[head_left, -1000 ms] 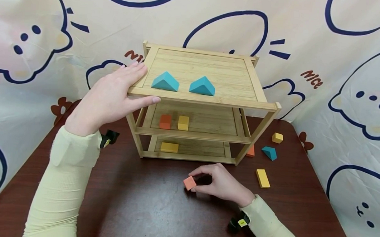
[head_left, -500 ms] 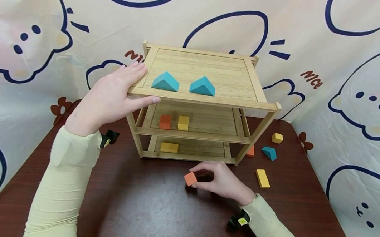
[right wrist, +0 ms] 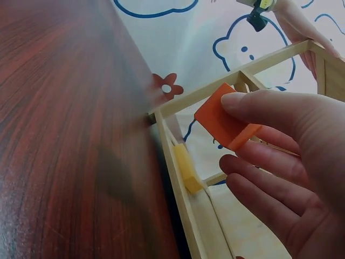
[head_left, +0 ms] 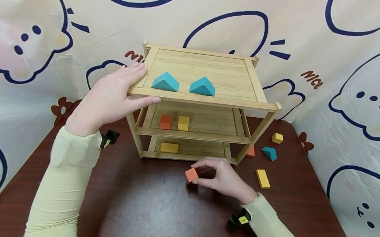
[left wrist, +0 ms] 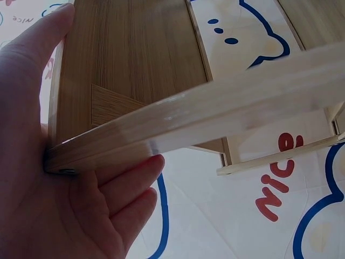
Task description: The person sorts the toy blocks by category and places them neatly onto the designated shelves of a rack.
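In the lower centre of the frame, the right hand (head_left: 223, 179) pinches a small orange cube (head_left: 191, 174) between thumb and fingers, tilted and just above the dark reddish-brown wooden table (head_left: 147, 202). A yellow rectangular block (head_left: 263, 178) lies right of it.

At centre stands a three-tier light wooden shelf (head_left: 240, 74). Its bottom tier bears a long yellow block (head_left: 169, 147); its middle tier, a red-orange block (head_left: 165, 122) beside a shorter yellow block (head_left: 183, 123). The left hand (head_left: 108, 98), thumb spread from straight fingers, rests on the top tier's left front corner, near two blue triangular prisms (head_left: 166, 81).

Towards the right edge lie a partly hidden orange block (head_left: 251, 151), a smaller blue prism (head_left: 270, 153) and a yellow cube (head_left: 277, 138). A white cartoon-printed cloth (head_left: 169, 28) fills the background.
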`<control>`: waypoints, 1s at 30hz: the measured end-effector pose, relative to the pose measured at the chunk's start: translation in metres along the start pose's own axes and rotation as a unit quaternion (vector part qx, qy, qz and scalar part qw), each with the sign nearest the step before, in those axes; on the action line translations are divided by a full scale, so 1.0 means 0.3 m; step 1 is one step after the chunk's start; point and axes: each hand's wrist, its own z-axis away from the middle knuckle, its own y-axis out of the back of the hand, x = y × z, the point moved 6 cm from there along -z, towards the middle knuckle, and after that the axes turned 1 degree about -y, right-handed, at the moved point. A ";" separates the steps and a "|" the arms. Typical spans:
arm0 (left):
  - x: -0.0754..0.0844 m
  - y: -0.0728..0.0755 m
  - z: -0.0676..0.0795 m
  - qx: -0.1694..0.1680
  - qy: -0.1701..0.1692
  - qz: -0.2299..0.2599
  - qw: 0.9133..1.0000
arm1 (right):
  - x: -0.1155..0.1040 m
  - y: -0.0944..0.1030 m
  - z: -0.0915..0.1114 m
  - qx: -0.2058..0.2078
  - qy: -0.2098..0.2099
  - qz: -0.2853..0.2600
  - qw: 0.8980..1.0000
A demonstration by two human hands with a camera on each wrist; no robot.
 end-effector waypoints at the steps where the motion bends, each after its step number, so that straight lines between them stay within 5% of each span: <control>1: 0.000 0.000 0.000 0.001 0.000 0.001 1.000 | -0.002 0.002 0.000 0.000 -0.001 -0.002 1.000; 30: -0.002 -0.002 -0.001 0.001 0.000 0.006 1.000 | -0.046 0.060 -0.015 0.047 0.008 -0.028 0.998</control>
